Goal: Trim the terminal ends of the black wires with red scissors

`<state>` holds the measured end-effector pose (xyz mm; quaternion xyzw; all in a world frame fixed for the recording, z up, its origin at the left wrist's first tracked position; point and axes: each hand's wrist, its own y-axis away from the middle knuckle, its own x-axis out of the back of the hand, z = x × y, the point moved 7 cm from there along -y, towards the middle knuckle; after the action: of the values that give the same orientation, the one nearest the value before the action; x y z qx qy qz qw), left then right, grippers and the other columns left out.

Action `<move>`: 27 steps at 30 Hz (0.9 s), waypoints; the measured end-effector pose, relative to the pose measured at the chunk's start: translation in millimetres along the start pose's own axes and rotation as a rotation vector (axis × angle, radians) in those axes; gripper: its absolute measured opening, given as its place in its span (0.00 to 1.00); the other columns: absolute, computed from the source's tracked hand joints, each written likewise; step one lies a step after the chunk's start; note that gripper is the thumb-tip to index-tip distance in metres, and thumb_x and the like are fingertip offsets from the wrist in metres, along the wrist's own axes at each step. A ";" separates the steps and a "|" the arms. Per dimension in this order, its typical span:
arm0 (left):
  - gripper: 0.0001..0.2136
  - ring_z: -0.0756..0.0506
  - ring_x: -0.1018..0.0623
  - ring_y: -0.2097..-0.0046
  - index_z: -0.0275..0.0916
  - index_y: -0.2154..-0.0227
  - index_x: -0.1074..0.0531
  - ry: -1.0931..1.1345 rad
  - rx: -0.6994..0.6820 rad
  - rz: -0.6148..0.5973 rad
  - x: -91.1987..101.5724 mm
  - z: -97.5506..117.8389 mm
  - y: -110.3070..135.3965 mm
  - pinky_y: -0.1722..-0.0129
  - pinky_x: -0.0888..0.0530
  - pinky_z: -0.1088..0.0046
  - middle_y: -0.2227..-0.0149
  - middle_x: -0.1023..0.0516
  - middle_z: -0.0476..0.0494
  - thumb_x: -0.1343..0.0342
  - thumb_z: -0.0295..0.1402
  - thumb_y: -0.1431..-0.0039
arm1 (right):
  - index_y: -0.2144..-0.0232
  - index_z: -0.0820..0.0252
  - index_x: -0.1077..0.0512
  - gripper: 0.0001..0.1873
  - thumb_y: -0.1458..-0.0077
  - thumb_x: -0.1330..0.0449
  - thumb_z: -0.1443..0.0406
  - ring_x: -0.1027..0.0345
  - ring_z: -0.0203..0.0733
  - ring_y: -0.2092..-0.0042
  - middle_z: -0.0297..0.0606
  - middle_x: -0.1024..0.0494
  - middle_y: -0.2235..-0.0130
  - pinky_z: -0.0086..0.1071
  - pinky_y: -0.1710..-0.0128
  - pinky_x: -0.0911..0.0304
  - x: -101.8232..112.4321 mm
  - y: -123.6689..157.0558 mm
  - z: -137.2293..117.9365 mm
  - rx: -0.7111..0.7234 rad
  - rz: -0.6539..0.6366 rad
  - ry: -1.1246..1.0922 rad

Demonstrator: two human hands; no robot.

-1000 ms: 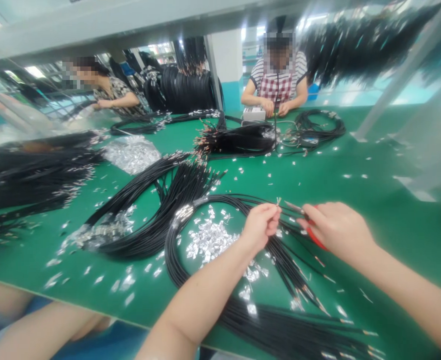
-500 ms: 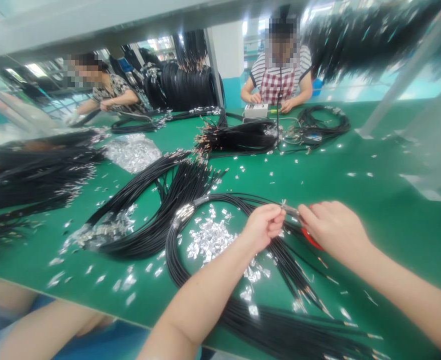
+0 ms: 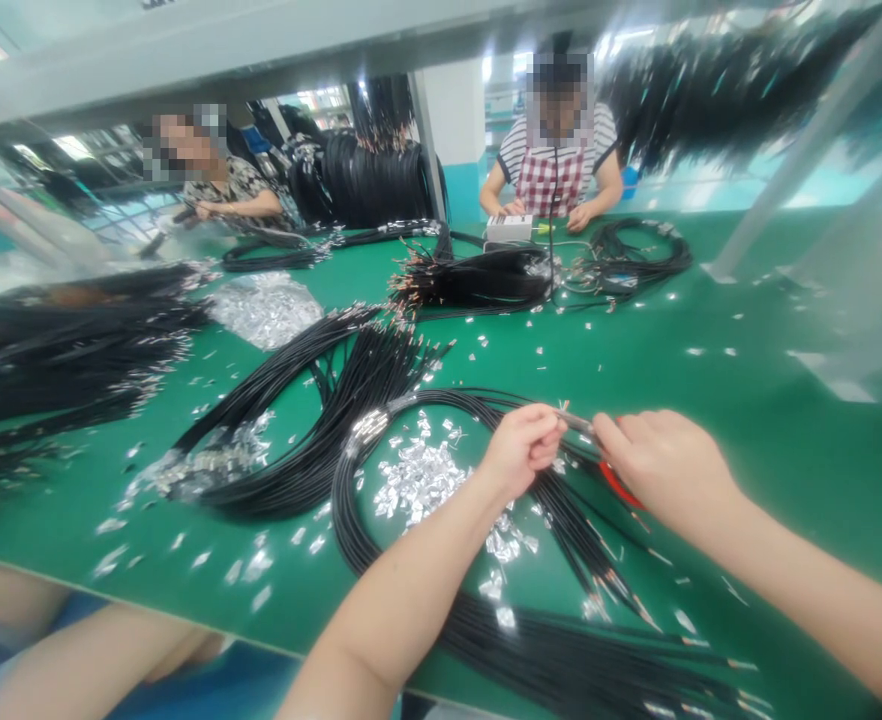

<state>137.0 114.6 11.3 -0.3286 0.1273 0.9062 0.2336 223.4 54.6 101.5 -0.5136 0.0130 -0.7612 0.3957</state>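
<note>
My left hand is closed in a pinch on the end of a black cable, whose short wire tip pokes out past the fingers. In my right hand are red-handled scissors, their metal blades reaching to the wire tip beside my left fingertips. The cable belongs to a looped bundle of black cables, taped at the upper left, with stripped ends fanning out below my hands. Inside the loop lies a pile of silvery foil scraps. How far the blades are apart is too small to tell.
More black cable bundles lie to the left and along the front. A clear bag of foil pieces rests farther back. Two co-workers sit across the green table, one by a white box. A metal post stands at right.
The scissors and my right hand have shifted slightly, and less of the red handle shows. My left hand keeps its pinch. The co-worker at left has turned and raised their hands.
</note>
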 end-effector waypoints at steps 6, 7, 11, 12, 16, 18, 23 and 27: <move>0.11 0.59 0.47 0.84 0.33 0.76 0.33 -0.020 0.013 0.015 -0.8 -2.3 1.6 0.85 0.56 0.81 0.83 0.42 0.56 0.38 0.35 0.58 | 0.80 0.61 0.34 0.10 0.50 0.49 0.74 0.45 0.35 0.81 0.33 0.35 0.85 0.32 0.75 0.58 -1.2 0.5 -0.3 -0.011 -0.003 -0.023; 0.12 0.59 0.47 0.84 0.33 0.76 0.33 -0.023 0.014 0.013 -1.5 -2.0 2.1 0.85 0.56 0.81 0.83 0.42 0.56 0.38 0.35 0.58 | 0.81 0.60 0.35 0.11 0.50 0.49 0.73 0.45 0.35 0.82 0.33 0.35 0.85 0.32 0.75 0.58 -1.6 2.2 1.7 -0.018 0.015 -0.054; 0.11 0.59 0.46 0.83 0.33 0.76 0.33 -0.026 -0.015 0.007 -5.6 2.4 4.2 0.84 0.54 0.81 0.83 0.42 0.55 0.38 0.35 0.57 | 0.79 0.59 0.33 0.11 0.46 0.49 0.67 0.39 0.35 0.80 0.33 0.31 0.82 0.29 0.76 0.52 -3.7 15.8 19.2 -0.138 0.082 -0.263; 0.11 0.59 0.46 0.83 0.33 0.76 0.33 -0.029 -0.020 0.010 -7.0 3.2 4.8 0.84 0.54 0.81 0.83 0.42 0.55 0.38 0.35 0.57 | 0.76 0.59 0.32 0.10 0.45 0.49 0.65 0.38 0.35 0.79 0.34 0.29 0.81 0.28 0.76 0.50 -5.4 20.2 25.8 -0.208 0.084 -0.355; 0.10 0.58 0.44 0.83 0.34 0.76 0.33 -0.107 -0.001 0.039 -14.6 -1.0 7.4 0.84 0.53 0.81 0.83 0.40 0.55 0.39 0.35 0.56 | 0.67 0.57 0.33 0.12 0.49 0.43 0.56 0.36 0.35 0.77 0.33 0.27 0.76 0.29 0.76 0.41 -20.5 35.3 43.6 -0.592 0.041 -0.883; 0.10 0.58 0.43 0.83 0.34 0.75 0.32 -0.182 -0.010 0.055 -19.1 -4.8 9.2 0.84 0.52 0.80 0.84 0.40 0.55 0.39 0.35 0.56 | 0.65 0.56 0.34 0.16 0.53 0.40 0.54 0.36 0.35 0.77 0.31 0.28 0.77 0.29 0.76 0.39 -27.9 35.8 40.7 -0.738 0.036 -1.137; 0.09 0.57 0.42 0.84 0.35 0.76 0.33 -0.377 -0.054 0.051 -26.6 -13.9 14.7 0.84 0.49 0.80 0.85 0.39 0.56 0.41 0.35 0.53 | 0.68 0.57 0.34 0.14 0.56 0.39 0.57 0.35 0.34 0.76 0.31 0.28 0.76 0.29 0.75 0.38 -36.0 25.9 29.0 -0.858 0.074 -1.420; 0.07 0.55 0.37 0.80 0.36 0.76 0.32 -0.558 -0.026 -0.003 -27.9 -16.7 16.1 0.79 0.40 0.78 0.82 0.35 0.54 0.43 0.35 0.51 | 0.70 0.57 0.33 0.09 0.56 0.40 0.62 0.39 0.32 0.79 0.28 0.31 0.79 0.27 0.78 0.40 -41.1 32.3 32.4 -0.879 0.071 -1.476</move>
<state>156.6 84.9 18.3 -0.0694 0.0457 0.9629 0.2568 274.6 70.2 71.3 -0.9831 0.0621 -0.1456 0.0919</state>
